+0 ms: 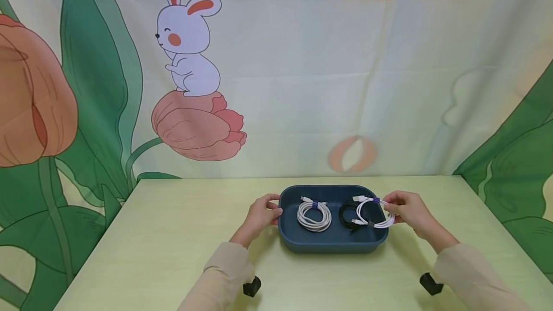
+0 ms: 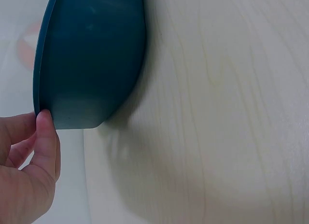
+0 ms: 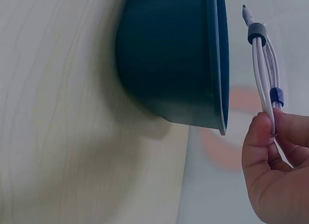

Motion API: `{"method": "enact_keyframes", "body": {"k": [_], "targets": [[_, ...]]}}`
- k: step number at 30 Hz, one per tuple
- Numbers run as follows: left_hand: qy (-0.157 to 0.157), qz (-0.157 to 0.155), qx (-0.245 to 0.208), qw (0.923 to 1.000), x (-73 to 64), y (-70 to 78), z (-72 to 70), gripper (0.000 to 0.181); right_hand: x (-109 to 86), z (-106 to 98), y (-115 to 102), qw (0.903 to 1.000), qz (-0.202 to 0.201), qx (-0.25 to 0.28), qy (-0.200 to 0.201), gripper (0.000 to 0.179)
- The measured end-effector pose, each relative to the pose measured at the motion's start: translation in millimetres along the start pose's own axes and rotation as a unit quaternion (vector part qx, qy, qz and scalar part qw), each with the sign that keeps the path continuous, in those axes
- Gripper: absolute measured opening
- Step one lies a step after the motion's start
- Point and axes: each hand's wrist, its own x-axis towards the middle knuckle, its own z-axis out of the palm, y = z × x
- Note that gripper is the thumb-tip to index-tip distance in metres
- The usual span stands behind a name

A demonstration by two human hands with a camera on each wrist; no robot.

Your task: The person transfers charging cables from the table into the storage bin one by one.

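Note:
A dark blue plastic bin (image 1: 328,247) with rounded corners sits on the table. My left hand (image 1: 261,216) holds its left end, and in the left wrist view the thumb (image 2: 46,125) lies against the rim. Between the thumb and fingers of my right hand (image 1: 408,210) is a coiled white cable (image 1: 380,225), raised above the bin's right end. Two straps, one blue and one grey, bind that coil, seen edge-on in the right wrist view. Inside the bin lie a thicker white coiled cable (image 1: 314,229) on the left and a black coiled cable (image 1: 344,217), partly hidden behind the held one.
The pale wood-grain table (image 1: 173,234) reaches back to a printed cloth backdrop (image 1: 285,85) with a rabbit and tulips. A small black block-like object (image 1: 252,286) shows by the left sleeve, and another black piece (image 1: 431,284) by the right sleeve.

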Motion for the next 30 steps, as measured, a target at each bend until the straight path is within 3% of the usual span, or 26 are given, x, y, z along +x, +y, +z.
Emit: {"method": "enact_keyframes", "body": {"k": [10,30], "targets": [[0.003,0.002,-0.001,1.0000,1.3,-1.7,0.4,0.037,1.8,9.7,-3.7,0.9997,-0.019,0.011,-0.010,0.025],[0.000,-0.001,-0.005,1.0000,1.8,-1.0,0.4,0.037,4.7,27.7,-5.2,0.9996,-0.009,-0.011,-0.025,0.018]]}}
